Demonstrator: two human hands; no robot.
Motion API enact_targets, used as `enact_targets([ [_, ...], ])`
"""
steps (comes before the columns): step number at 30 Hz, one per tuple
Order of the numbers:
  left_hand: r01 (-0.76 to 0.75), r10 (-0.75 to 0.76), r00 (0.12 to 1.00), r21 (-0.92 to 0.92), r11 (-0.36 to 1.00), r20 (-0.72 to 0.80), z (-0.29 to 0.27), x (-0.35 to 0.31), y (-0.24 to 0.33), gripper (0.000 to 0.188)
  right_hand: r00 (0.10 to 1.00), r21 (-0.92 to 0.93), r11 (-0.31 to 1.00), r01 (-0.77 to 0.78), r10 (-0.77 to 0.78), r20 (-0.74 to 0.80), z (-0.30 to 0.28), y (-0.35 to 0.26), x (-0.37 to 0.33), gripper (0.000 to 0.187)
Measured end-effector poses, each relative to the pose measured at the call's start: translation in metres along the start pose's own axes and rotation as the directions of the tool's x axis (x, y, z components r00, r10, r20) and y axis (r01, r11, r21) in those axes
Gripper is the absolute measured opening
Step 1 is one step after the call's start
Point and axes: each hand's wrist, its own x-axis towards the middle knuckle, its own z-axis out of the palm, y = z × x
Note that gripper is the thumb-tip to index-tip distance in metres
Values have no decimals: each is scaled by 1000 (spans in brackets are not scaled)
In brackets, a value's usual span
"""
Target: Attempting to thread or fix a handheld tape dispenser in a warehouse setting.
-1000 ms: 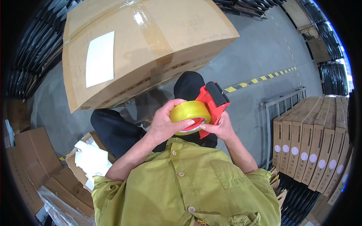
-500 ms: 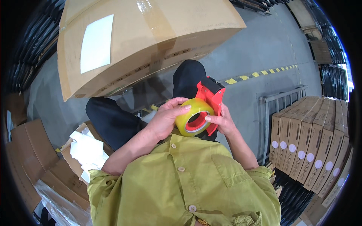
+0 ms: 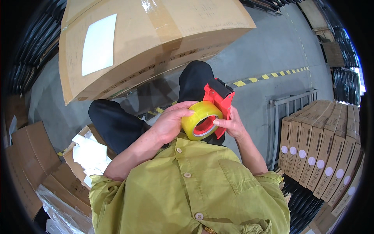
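A red tape dispenser (image 3: pixel 221 97) with a dark toothed edge at its top is held in front of my body. On its hub sits a thick roll of clear yellow tape (image 3: pixel 191 124), and the red core shows through the ring. My right hand (image 3: pixel 232 124) grips the dispenser from the right, its thumb at the roll's side. From the left, my left hand (image 3: pixel 171 120) closes on the tape roll, thumb on the outer surface and fingers behind. Those rear fingers are partly hidden.
Ahead stands a large taped cardboard box (image 3: pixel 128 43) with a white sheet (image 3: pixel 99 45) on top. A box of white paper pieces (image 3: pixel 89 154) is at my left. Flat brown cartons (image 3: pixel 311 148) stand in a row at right, beside a grey metal rail (image 3: pixel 294 99). Striped tape (image 3: pixel 269 76) crosses the floor.
Both hands keep their hold on the roll and dispenser, which have shifted very slightly to the right. Little else differs.
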Motion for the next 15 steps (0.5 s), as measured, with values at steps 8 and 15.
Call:
enact_targets([
  [8,-3,3,1000,-5,1000,-16,-5,8,-6,36,1000,-97,995,-12,14,16,-3,-5,1,62],
  [15,-38,40,993,17,999,-108,0,9,-12,25,999,-141,990,15,-9,42,3,-11,3,62],
])
